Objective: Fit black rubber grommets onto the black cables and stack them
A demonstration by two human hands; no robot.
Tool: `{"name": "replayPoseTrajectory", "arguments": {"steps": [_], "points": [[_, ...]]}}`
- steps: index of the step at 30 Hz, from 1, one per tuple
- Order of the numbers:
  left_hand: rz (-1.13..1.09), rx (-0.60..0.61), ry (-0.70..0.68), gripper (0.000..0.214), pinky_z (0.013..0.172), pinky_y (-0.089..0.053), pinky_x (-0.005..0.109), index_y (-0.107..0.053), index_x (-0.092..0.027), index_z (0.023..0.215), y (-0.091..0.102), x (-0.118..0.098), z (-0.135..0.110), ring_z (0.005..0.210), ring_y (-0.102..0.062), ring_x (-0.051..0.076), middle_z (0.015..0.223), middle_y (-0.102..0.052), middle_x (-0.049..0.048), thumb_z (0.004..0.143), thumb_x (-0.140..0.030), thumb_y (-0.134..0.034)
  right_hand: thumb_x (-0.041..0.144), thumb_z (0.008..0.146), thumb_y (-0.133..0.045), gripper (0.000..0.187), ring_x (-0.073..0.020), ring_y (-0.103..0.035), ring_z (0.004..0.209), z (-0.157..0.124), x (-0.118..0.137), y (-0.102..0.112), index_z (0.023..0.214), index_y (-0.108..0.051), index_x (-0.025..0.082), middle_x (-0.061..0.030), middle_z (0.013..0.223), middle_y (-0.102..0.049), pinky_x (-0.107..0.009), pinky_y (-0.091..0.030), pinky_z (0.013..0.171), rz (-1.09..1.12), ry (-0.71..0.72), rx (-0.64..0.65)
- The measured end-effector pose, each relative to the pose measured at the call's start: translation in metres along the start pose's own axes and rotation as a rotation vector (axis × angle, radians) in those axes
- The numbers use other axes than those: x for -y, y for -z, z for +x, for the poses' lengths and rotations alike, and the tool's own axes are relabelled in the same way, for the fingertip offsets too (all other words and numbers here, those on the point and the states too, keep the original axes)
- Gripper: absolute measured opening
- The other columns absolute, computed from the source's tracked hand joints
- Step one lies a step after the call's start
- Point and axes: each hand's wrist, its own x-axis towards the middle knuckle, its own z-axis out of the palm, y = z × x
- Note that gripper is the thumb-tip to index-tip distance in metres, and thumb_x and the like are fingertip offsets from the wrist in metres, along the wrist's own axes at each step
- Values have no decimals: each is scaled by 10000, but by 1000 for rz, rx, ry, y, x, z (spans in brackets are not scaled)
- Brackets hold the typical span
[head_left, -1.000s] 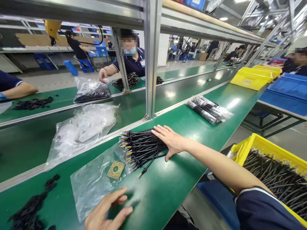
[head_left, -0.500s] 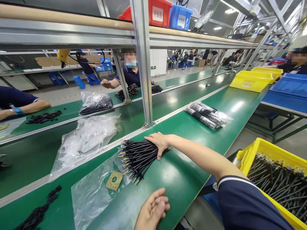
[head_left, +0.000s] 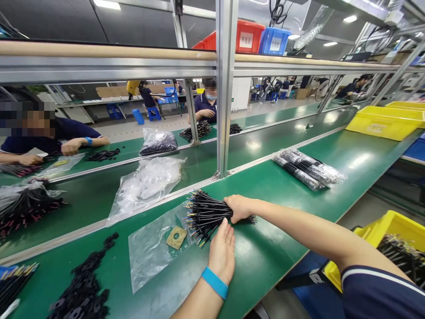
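Observation:
A fanned bundle of black cables point(head_left: 210, 213) lies on the green bench, its bare coloured wire ends spread to the left. My right hand point(head_left: 238, 208) is wrapped round the bundle near its narrower right end. My left hand point(head_left: 223, 252), a blue band on its wrist, is held flat with fingers extended at the bundle's near side; the fingertips seem to touch the cables. Left of the bundle, a yellow sponge with a square hole point(head_left: 176, 238) rests on a clear plastic bag point(head_left: 149, 252), which reaches close to the wire ends.
Small black parts point(head_left: 84, 283) are heaped at the front left. Plastic-wrapped cable bundles point(head_left: 307, 168) lie further right. A metal post point(head_left: 226, 110) rises behind my hands. A yellow bin of cables point(head_left: 392, 221) stands at the right. Co-workers sit across the line.
My left hand has moved up from the bench's front edge to the cable bundle. My right hand has closed round the cables, drawing the fan narrower. The view has swung left.

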Motion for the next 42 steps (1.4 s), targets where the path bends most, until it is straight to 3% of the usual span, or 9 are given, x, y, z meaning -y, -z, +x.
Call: {"name": "replayPoseTrajectory", "arguments": {"steps": [7, 11, 15, 20, 25, 30, 37, 42], "points": [[7, 22, -7, 121, 1189, -404, 380, -749, -153, 958, -5, 4, 4, 1211, -672, 219, 1274, -724, 141, 958, -239, -664, 291, 598, -806, 511, -241, -688, 825, -25, -6, -6, 1070, -698, 128, -89, 961, -738, -268, -464, 657, 161, -39, 59], [21, 35, -11, 89, 984, -546, 285, -749, -133, 910, -15, 1, 8, 976, -733, 174, 1125, -772, 135, 938, -179, -678, 266, 603, -781, 476, -194, -656, 793, -35, -5, -17, 1052, -697, 132, -47, 934, -730, -236, -446, 640, 294, -71, 31], [87, 71, -7, 59, 776, -576, 241, -757, -116, 856, -21, -2, 11, 829, -736, 168, 925, -788, 121, 889, -129, -710, 216, 607, -740, 431, -151, -616, 771, -47, -2, -28, 1028, -683, 139, -4, 900, -709, -212, -443, 646, 437, -88, -28], [281, 163, -24, 31, 823, -563, 300, -769, -77, 772, -14, -2, 13, 749, -719, 193, 776, -776, 114, 756, -69, -794, 195, 598, -708, 334, -146, -581, 773, -61, 2, -43, 926, -656, 158, 25, 829, -662, -214, -432, 656, 588, -124, -173], [391, 270, -48, 58, 842, -572, 319, -778, -59, 773, -12, -7, 21, 817, -744, 229, 827, -787, 147, 719, -54, -799, 199, 623, -698, 328, -132, -572, 749, -66, 6, -59, 943, -640, 158, 35, 828, -655, -214, -436, 656, 730, -177, -273], [407, 269, -126, 104, 860, -600, 368, -755, -90, 760, -18, -4, 30, 814, -755, 238, 853, -791, 141, 700, -93, -840, 182, 581, -749, 411, -183, -603, 802, -70, 22, -71, 966, -607, 163, -4, 877, -659, -275, -479, 729, 748, -266, -484], [472, 465, -380, 473, 1118, -491, 418, -771, -147, 1037, -33, -10, 22, 1152, -704, 275, 1149, -783, 91, 589, -133, -922, 176, 711, -666, 641, -253, -549, 1238, -78, 43, -75, 1321, -466, 185, -120, 1315, -555, -385, -457, 1066, 754, -268, -947], [608, 569, -485, 568, 1219, -372, 472, -778, -151, 1050, -30, -17, 22, 1296, -623, 338, 1224, -755, 127, 512, -187, -957, 235, 586, -823, 1064, -308, -517, 1338, -80, 30, -85, 1511, -299, 212, -140, 1459, -495, -450, -422, 1150, 831, -159, -1001]]}}
